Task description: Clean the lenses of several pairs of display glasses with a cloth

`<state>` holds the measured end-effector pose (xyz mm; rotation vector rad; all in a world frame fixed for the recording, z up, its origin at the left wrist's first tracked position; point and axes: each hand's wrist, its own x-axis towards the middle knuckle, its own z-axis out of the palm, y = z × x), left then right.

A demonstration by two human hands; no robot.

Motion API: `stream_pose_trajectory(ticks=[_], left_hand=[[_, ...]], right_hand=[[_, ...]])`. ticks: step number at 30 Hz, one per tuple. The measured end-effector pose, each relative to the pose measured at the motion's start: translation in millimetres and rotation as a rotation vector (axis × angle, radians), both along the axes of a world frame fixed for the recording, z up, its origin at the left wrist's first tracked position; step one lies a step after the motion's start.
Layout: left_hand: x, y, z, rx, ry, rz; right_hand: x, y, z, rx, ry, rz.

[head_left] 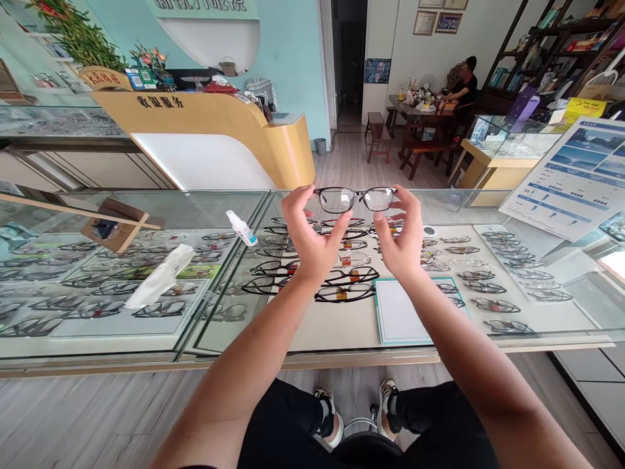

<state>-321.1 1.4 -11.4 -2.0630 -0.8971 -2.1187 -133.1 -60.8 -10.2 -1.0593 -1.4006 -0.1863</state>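
A pair of black-framed glasses [355,198] is held up above the glass display counter [312,339], lenses facing away from me. My left hand [307,234] pinches the left end of the frame with fingers curled. My right hand [403,238] grips the right end the same way. On the counter to the left lie a small white spray bottle [241,228] and a crumpled white cloth [159,277], both apart from my hands.
Several rows of glasses lie under the glass. A white pad with a teal border [398,312] sits near my right forearm. A wooden mirror stand [114,225] is at left, an angled poster board [571,176] at right. A person sits at a table [463,85] far back.
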Motion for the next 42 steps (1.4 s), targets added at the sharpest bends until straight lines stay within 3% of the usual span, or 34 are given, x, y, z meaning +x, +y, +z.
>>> stream_pose_trajectory(ticks=[11, 22, 42], left_hand=[[1.8, -1.9, 3.9, 0.002, -0.011, 0.043], [4.3, 0.5, 2.3, -0.057, -0.016, -0.043], [1.0, -5.0, 3.7, 0.025, 0.028, 0.082]], right_hand=[[-0.3, -0.7, -0.2, 0.037, -0.008, 0.019], [3.8, -2.9, 4.3, 0.089, 0.001, 0.021], [3.7, 4.0, -3.1, 0.008, 0.155, 0.155]])
